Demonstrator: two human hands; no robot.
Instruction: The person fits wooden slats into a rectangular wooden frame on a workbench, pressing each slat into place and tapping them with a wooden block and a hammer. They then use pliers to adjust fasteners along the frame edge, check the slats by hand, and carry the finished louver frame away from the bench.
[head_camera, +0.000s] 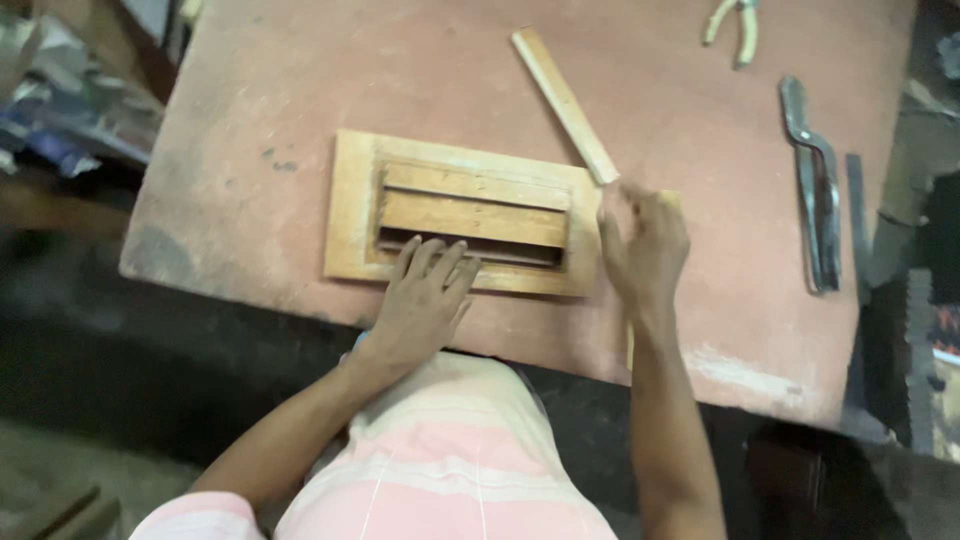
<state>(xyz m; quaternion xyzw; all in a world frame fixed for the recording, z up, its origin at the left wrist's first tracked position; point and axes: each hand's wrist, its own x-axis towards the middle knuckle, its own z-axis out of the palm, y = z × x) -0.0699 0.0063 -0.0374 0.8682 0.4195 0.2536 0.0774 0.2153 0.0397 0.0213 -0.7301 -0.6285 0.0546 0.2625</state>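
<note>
A small wooden louvre frame (350, 215) with several slats lies flat on a reddish worktable (280, 90). My left hand (420, 305) rests flat on the frame's near edge, fingers spread and reaching the lowest slat. My right hand (645, 250) is at the frame's right end, curled around a thin pale wooden strip (670, 198). The strip shows above my fingers and again below my wrist; the rest is hidden. A loose wooden slat (563, 103) lies diagonally on the table, its near end just above my right hand.
Pliers with pale handles (737, 28) lie at the table's far right. A long bent metal tool (815, 190) lies along the right side. Cluttered items (50, 110) sit beyond the left edge. The table's near edge runs just below my hands.
</note>
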